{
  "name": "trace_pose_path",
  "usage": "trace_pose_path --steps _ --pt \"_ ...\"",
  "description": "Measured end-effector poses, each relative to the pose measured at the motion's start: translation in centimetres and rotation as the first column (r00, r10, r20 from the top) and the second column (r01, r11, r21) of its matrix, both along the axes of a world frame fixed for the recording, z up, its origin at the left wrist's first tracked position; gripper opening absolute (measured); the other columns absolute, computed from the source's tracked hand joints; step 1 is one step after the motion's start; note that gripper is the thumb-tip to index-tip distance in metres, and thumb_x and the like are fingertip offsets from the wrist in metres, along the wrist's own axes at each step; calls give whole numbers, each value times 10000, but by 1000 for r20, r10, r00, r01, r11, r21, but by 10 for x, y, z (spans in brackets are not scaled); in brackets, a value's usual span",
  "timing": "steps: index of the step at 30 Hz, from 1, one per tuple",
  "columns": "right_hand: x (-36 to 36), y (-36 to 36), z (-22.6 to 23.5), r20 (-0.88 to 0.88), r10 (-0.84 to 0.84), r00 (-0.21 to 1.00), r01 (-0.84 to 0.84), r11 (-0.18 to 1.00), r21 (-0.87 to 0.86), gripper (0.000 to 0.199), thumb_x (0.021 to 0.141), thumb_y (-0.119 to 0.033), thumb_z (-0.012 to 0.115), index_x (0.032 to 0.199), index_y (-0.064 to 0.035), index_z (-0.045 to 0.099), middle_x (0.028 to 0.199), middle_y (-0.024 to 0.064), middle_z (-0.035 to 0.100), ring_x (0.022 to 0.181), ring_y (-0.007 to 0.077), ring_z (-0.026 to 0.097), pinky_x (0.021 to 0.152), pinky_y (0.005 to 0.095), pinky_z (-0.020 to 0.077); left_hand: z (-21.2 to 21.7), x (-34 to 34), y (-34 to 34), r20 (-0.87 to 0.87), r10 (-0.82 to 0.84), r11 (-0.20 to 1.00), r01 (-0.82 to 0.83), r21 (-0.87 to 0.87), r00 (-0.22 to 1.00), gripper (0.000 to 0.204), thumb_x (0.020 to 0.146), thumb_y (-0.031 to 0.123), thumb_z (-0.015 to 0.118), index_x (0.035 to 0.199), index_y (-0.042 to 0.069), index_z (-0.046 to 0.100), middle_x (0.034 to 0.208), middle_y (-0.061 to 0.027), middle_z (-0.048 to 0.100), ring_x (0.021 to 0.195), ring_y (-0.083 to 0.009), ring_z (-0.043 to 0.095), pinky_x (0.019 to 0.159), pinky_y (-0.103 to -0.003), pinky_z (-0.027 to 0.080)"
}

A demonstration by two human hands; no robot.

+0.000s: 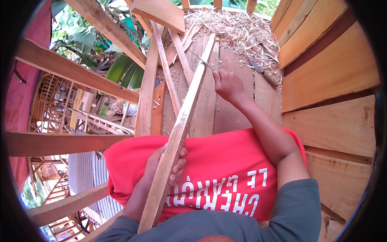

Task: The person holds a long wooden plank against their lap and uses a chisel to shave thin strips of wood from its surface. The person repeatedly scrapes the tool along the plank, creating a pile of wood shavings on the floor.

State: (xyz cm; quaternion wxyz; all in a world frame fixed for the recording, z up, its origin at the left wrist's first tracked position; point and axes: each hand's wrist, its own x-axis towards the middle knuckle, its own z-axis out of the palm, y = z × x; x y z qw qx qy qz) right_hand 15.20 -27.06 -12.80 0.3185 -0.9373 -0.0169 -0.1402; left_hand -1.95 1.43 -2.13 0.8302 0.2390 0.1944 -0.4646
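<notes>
A long square wooden stick (183, 121) slants from my chest out toward the floor ahead, its upper face pale and freshly shaved. My left hand (177, 167) is wrapped around its lower part, above my lap. In my closed right hand (229, 85) is a knife, its handle mostly hidden by the fingers. The thin knife blade (204, 63) lies across the stick near its far end. Red cloth (225, 155) with white lettering covers my lap under the stick.
Wood shavings (242, 34) are heaped at the far end of the plank floor (231, 109). A second knife (264, 73) lies at the right. Loose sticks (166, 66) lean on the left near open rails (72, 145); a board wall (330, 76) closes the right side.
</notes>
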Motion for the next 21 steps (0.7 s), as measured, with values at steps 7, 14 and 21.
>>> trace_pose_path --steps 7,14,21 --pt "-8 -13 22 -70 357 931 -359 933 -23 397 988 -358 511 776 -44 626 637 212 607 634 424 621 612 531 477 6 2 -5 38 32 983 -38 177 999 466 1059 450 328 1122 18 490 785 -75 497 456 -139 461 352 -260 432" --pt "-10 -20 31 -86 383 920 -384 923 4 391 966 -356 551 734 -46 612 620 198 590 604 416 598 564 515 435 25 2 -20 63 -193 795 118 595 979 545 1052 536 294 986 41 513 573 -24 454 399 -131 477 363 -237 404" --pt "-6 -24 33 -273 232 934 -278 949 -146 408 960 -398 536 763 -63 661 722 186 648 741 398 645 678 537 481 23 -7 -20 164 -217 802 80 592 962 536 1001 559 429 1023 34 535 624 -23 476 454 -112 476 432 -220 410"
